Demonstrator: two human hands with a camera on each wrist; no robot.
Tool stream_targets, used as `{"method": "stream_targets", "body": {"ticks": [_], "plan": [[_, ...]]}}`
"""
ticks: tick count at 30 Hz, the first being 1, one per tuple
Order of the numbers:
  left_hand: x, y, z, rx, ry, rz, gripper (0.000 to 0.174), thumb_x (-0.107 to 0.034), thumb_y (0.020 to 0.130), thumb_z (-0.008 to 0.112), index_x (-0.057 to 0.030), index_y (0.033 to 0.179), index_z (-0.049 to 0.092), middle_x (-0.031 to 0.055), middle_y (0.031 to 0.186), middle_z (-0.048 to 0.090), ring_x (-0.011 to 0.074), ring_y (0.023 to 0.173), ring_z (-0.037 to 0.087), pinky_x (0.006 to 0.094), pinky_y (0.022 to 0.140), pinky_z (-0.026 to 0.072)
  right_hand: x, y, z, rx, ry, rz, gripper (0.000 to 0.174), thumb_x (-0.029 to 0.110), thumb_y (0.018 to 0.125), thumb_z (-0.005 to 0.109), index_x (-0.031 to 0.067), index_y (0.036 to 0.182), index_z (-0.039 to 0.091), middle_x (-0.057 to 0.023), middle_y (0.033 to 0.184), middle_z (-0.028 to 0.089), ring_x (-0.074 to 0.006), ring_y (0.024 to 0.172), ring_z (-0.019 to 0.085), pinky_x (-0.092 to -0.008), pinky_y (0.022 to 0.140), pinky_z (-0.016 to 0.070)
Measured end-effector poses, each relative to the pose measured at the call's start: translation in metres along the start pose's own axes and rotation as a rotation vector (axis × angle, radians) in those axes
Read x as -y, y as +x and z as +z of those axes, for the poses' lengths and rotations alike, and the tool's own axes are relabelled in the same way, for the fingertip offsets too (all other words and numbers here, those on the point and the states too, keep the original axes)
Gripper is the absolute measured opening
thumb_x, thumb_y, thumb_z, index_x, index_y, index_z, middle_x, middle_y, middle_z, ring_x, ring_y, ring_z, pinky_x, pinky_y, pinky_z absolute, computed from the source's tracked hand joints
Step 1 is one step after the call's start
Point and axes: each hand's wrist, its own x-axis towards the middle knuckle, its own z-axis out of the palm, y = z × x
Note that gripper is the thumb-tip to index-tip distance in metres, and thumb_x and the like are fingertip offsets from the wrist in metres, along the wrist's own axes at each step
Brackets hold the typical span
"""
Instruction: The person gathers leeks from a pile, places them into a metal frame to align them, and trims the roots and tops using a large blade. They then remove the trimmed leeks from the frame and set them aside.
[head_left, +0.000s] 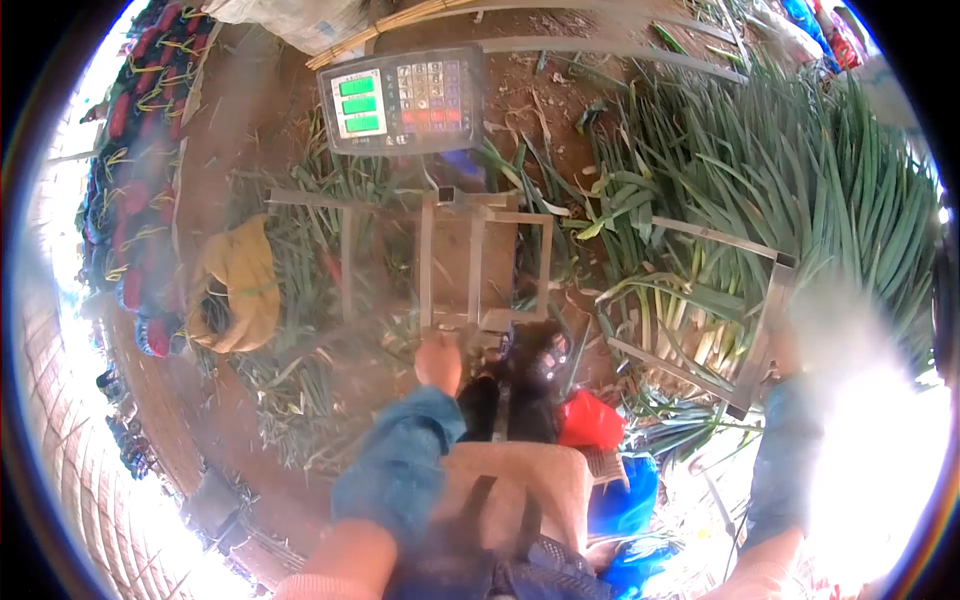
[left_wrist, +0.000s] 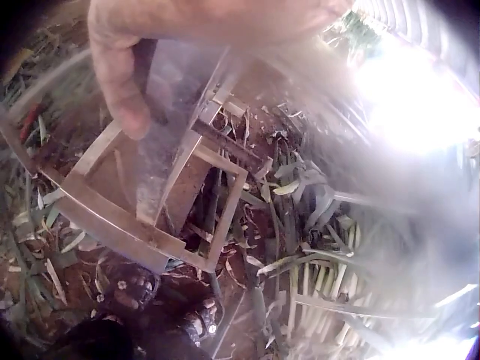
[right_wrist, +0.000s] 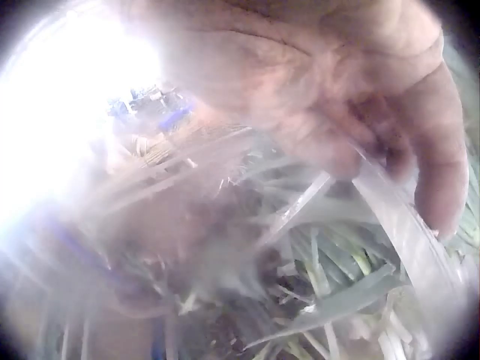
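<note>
A scale display with green lit readouts and a keypad stands at the top of the head view. Below it, a metal frame of flat bars spans the ground. My left hand is at the frame's near side; in the left wrist view its fingers curl over a wide flat metal bar. At the right, my right hand, partly lost in glare, grips the frame's side bar. The right wrist view shows bent fingers round a pale bar, above spring onions.
A big heap of spring onions lies at the right, with more loose leaves at the left. A yellow sack sits left of the frame. A red bag and blue plastic are near the person's shod feet.
</note>
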Motion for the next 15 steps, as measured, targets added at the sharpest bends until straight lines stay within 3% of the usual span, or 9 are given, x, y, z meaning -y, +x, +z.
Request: {"method": "stream_targets", "body": {"ticks": [2,5,6,10,13,15], "plan": [[-0.008,-0.006,-0.007,0.011,-0.004,-0.005,0.026,-0.026,0.086,0.049,-0.008,0.093,0.066,0.0208,0.089,0.064,0.0411,0.086,0.059,0.0476,0.074,0.0469,0.01,-0.027,-0.046,0.03,0.259,0.207,0.022,0.017,0.075,0.06,-0.0043,0.079,0.062,-0.0222,0.077,0.062,-0.0339,0.075,0.063,-0.0425,0.062,0.0478],[-0.003,-0.004,-0.002,-0.017,-0.066,-0.013,0.024,-0.024,0.085,0.05,-0.0084,0.092,0.066,0.0209,0.09,0.064,0.0413,0.088,0.059,0.0477,0.076,0.0464,0.011,-0.046,-0.081,-0.063,0.367,0.28,0.023,0.019,0.075,0.059,-0.0039,0.079,0.062,-0.0212,0.075,0.063,-0.0327,0.073,0.063,-0.0418,0.061,0.0473],[0.005,0.001,0.003,-0.042,-0.057,0.078,0.032,-0.032,0.085,0.049,-0.0043,0.089,0.066,0.0211,0.09,0.064,0.0412,0.085,0.06,0.0486,0.076,0.0477,0.01,-0.049,-0.088,-0.088,0.389,0.29,0.024,0.019,0.075,0.059,-0.0038,0.079,0.062,-0.0209,0.075,0.063,-0.0323,0.072,0.062,-0.0416,0.06,0.0471],[0.005,0.008,0.005,0.167,-0.076,-0.15,0.032,-0.016,0.09,0.048,0.0034,0.114,0.057,0.0196,0.101,0.062,0.0373,0.083,0.058,0.0458,0.069,0.0475,0.011,-0.081,-0.114,-0.131,0.488,0.352,0.026,0.022,0.076,0.058,-0.0033,0.078,0.062,-0.0196,0.073,0.063,-0.0306,0.069,0.062,-0.0407,0.059,0.0464],[0.006,0.01,0.009,0.146,-0.034,-0.078,0.03,-0.016,0.091,0.047,0.0028,0.112,0.058,0.0199,0.101,0.062,0.0377,0.083,0.058,0.0473,0.07,0.0472,0.021,-0.117,-0.122,-0.065,0.622,0.434,0.027,0.024,0.076,0.058,-0.0029,0.078,0.062,-0.0186,0.071,0.063,-0.0294,0.067,0.062,-0.04,0.058,0.0459],[0.001,0.009,0.0,0.164,0.089,0.064,0.031,-0.022,0.093,0.046,0.0015,0.108,0.06,0.0207,0.1,0.062,0.0382,0.085,0.057,0.0488,0.072,0.0468,0.036,-0.133,-0.118,-0.011,0.662,0.465,0.028,0.025,0.076,0.057,-0.0027,0.078,0.062,-0.0179,0.07,0.063,-0.0285,0.066,0.062,-0.0395,0.057,0.0455]]}}
